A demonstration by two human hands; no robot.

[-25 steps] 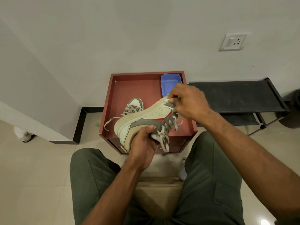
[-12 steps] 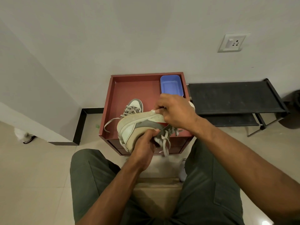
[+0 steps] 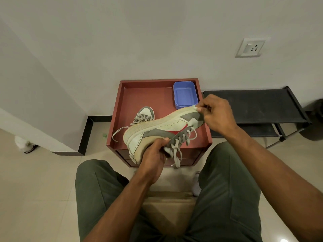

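Note:
My left hand (image 3: 153, 158) grips a cream, grey and red sneaker (image 3: 167, 126) by its ankle opening and holds it on its side above the red cabinet top (image 3: 148, 98), sole edge up and laces hanging. My right hand (image 3: 216, 114), fingers curled, pinches a small pale scrap, perhaps a cloth (image 3: 194, 107), against the toe end of the sole. A second matching sneaker (image 3: 144, 116) stands on the cabinet top behind, partly hidden by the held one.
A blue plastic tub (image 3: 185, 95) sits in the cabinet's back right corner. A black shoe rack (image 3: 253, 105) stands to the right against the wall, under a wall socket (image 3: 251, 48). My knees flank a tan seat (image 3: 167, 206) on the tiled floor.
My right hand has slid along the sole edge from the middle of the sneaker out to its toe. The sneaker has tilted slightly; my left hand keeps its grip.

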